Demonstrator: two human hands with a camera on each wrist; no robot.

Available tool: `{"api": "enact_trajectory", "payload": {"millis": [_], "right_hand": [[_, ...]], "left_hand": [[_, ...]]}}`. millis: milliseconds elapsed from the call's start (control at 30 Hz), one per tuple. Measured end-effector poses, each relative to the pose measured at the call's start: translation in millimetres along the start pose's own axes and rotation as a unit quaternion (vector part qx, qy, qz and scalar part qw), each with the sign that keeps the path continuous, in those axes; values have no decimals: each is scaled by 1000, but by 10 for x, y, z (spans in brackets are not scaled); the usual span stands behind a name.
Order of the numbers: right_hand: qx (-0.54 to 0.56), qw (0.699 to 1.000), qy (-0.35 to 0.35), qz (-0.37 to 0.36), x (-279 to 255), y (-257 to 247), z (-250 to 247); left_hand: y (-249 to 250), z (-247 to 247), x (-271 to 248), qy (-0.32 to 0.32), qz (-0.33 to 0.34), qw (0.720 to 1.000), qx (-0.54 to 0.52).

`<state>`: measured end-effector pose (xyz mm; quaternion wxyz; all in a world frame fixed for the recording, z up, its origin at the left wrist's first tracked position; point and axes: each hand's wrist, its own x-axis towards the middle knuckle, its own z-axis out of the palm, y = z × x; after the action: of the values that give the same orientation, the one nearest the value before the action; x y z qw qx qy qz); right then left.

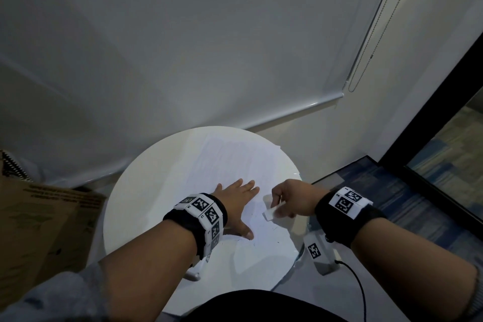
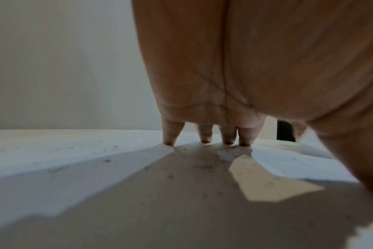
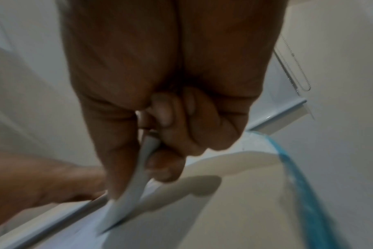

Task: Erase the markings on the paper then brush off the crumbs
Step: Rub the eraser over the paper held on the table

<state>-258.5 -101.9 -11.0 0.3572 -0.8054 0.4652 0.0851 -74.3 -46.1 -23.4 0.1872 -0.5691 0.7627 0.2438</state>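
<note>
Lying flat on the round white counter: the paper, with faint lines and small dark marks near its close edge.

Pressing down on the paper: the left hand, fingers straight and spread out, tips touching the sheet, thumb pointing back along the close edge of the paper. No thing being held there.

Pinching the white eraser: the right hand, just beside the left hand, fingers curled around it. Tilting down at the paper, eraser corner close to the sheet; touching or not, cannot tell, since the right wrist view is blurry.

Sitting on the paper near the left fingertips: tiny dark crumbs.

Standing beside the counter, on the left hand's side: a brown cardboard box.
</note>
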Motion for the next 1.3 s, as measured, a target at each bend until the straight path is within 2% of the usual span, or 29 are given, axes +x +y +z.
{"api": "enact_trajectory", "payload": {"millis": [33,133,200,233,333,367,533,567,700,733,867,933,1033,1100,1200,1233,1300], "right_hand": [[-11,1000,1,1,4,-2,0],[-67,991,111,19,95,-16,-43],[-69,987,146,22,117,-26,-50],[-62,990,129,15,96,-44,-50],[-35,999,17,-4,12,-105,-9],[-40,999,7,-6,6,-122,-9],[-65,988,139,14,132,-111,-78],[-65,989,131,9,119,-113,-76],[-41,999,11,-28,34,-140,34],[-48,998,17,-28,40,-134,36],[-58,989,133,19,118,-55,-61],[-59,993,102,9,96,-32,-69],[-25,999,-19,-20,42,-70,2],[-55,998,7,-20,68,-91,-14],[-84,990,110,9,115,-77,-77],[-80,991,110,8,107,-70,-76],[-58,997,48,-12,67,-65,-46]], "left_hand": [[-1,0,1,-1,1,1000,0],[-6,3,-2,0,0,1000,-3],[-8,12,-5,4,-1,1000,-1],[-9,12,-5,5,0,1000,-1],[-11,14,6,5,0,1000,-1],[-11,12,9,4,0,1000,-1],[-17,15,12,5,-1,1000,2],[-19,22,15,7,-1,1000,0],[-27,42,34,10,0,1000,-5],[-27,41,37,10,0,1000,-4],[-32,45,34,9,2,1000,0],[-44,51,45,9,3,1000,1],[-48,53,58,8,3,1000,0],[-44,53,55,8,2,1000,-2],[-41,48,37,9,3,1000,1],[-40,47,35,9,3,1000,1],[-38,41,36,7,4,1000,2]]}}
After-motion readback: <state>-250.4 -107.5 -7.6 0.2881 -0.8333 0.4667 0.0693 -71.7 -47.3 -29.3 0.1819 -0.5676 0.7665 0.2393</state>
